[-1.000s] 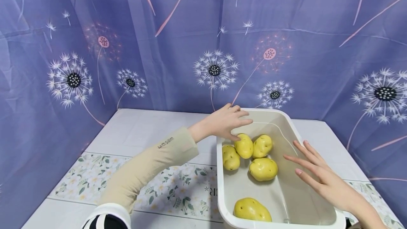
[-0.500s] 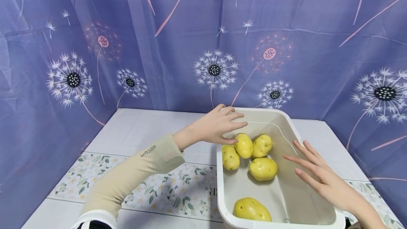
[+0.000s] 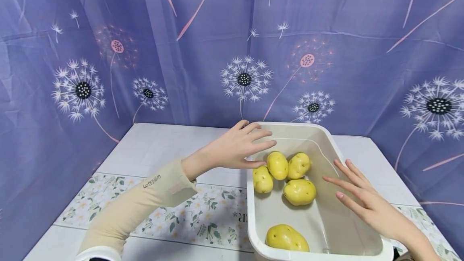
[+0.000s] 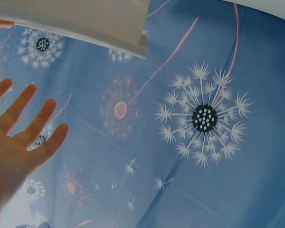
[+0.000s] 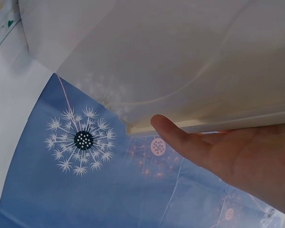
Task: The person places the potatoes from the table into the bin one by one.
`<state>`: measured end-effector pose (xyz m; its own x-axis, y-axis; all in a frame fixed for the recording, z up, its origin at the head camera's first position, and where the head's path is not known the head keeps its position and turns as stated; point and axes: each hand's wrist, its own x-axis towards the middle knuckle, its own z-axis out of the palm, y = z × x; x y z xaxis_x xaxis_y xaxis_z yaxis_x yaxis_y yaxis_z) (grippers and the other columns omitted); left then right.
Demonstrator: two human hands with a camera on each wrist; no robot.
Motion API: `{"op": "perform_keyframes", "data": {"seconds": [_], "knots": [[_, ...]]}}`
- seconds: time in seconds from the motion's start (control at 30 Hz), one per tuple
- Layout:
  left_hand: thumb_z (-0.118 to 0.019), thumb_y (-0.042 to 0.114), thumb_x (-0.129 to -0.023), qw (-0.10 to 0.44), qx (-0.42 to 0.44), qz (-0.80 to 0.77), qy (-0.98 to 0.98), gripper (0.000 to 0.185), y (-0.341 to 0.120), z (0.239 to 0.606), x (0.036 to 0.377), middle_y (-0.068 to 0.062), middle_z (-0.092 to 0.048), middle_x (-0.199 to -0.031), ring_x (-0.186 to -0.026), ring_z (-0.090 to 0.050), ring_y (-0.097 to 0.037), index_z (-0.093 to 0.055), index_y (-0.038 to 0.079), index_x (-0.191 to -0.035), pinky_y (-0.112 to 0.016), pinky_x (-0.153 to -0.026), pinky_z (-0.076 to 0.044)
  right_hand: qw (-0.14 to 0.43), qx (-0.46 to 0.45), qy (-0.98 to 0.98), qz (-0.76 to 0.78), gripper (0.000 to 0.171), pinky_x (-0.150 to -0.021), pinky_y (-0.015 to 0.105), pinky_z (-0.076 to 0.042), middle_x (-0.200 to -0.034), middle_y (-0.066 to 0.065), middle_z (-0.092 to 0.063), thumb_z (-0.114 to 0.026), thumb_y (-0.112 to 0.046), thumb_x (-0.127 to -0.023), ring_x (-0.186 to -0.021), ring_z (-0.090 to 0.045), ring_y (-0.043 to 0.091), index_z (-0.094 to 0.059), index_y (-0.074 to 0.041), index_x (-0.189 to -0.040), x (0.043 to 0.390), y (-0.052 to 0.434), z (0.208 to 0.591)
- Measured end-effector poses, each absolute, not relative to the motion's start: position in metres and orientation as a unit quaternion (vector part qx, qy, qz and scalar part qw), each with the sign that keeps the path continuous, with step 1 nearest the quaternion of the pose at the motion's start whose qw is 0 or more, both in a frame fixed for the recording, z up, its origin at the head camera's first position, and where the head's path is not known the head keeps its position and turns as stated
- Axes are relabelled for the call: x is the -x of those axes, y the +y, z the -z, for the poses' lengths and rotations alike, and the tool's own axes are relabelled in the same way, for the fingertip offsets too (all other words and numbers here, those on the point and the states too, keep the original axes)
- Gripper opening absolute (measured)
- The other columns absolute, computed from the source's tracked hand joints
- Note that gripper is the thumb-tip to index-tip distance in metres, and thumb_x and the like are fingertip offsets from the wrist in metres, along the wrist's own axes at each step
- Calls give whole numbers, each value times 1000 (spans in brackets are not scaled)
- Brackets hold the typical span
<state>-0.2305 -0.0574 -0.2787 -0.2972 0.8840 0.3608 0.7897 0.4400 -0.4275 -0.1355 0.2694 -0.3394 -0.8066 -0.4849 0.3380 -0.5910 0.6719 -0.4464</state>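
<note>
Left arm: I have it stretched forward and rightward, beige sleeve to the wrist.
Left hand point(image 3: 237, 148): palm down, fingers straight and spread, no grip on anything.
Right hand point(image 3: 366, 200): flat, fingers splayed, pointing left and away, empty.

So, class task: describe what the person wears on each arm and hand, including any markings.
The left hand is bare. Its forearm wears a snug beige sleeve printed with small dark lettering near the wrist end, over a white cuff near the elbow. The right hand is bare, with pale pink nails on the fingers; no sleeve shows on that arm.
</note>
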Motion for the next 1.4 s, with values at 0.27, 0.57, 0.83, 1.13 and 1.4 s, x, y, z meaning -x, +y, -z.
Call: {"op": "perform_keyframes", "data": {"seconds": [0.27, 0.57, 0.83, 1.13, 1.4], "knots": [[-49, 50, -83, 316, 523, -65, -789, 48, -70, 276, 222, 0, -54, -124, -110, -49, -21, -52, 22, -122, -37, -87, -40, 90, -293, -909, -283, 42, -110, 24, 12, -150, 9, -14, -52, -4, -86, -138, 11, 9, -50, -15, -126, 135, 271, 340], [-50, 46, -84, 311, 520, -49, -794, 46, -89, 283, 208, -1, -57, -121, -110, -51, -24, -53, 20, -121, -39, -89, -42, 99, -296, -908, -278, 43, -108, 18, 12, -150, 10, -15, -53, -3, -85, -138, 10, 9, -51, -16, -126, 135, 271, 340], [-52, 44, -83, 310, 514, -46, -798, 44, -98, 292, 197, 0, -58, -118, -108, -52, -24, -54, 20, -121, -40, -88, -43, 104, -294, -908, -279, 42, -103, 10, 9, -150, 8, -16, -54, -2, -84, -138, 9, 7, -52, -15, -125, 134, 271, 341], [-51, 45, -84, 300, 515, -40, -802, 44, -103, 304, 180, 0, -58, -118, -110, -51, -23, -54, 20, -120, -40, -88, -43, 105, -279, -909, -290, 42, -101, 7, 5, -149, 6, -17, -52, -3, -86, -137, 6, 4, -52, -17, -125, 135, 272, 340], [-51, 43, -85, 292, 503, -30, -813, 43, -111, 313, 176, 0, -57, -119, -110, -51, -23, -53, 20, -121, -41, -89, -42, 114, -289, -903, -297, 42, -100, 3, 1, -148, 8, -21, -48, 0, -87, -137, 1, 2, -52, -17, -124, 135, 272, 338]]}}
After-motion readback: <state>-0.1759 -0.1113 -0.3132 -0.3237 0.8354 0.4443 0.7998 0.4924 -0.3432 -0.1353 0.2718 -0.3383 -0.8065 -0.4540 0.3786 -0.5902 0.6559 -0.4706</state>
